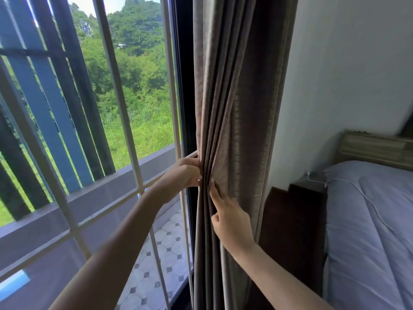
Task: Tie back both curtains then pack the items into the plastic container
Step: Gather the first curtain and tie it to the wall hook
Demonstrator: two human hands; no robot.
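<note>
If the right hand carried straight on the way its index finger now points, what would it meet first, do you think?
Only more curtain. The right hand already lies on the folds, index finger aimed up and slightly left along them, towards the left hand gripping the curtain's edge; depth between them is unclear.

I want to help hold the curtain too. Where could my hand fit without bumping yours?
Free: the curtain folds above both hands, and the stretch below the right hand beside the window frame. Also the curtain's right edge by the white wall. Crowded: the middle, where the left hand grips the left edge and the right hand's fingers press the folds.
</note>
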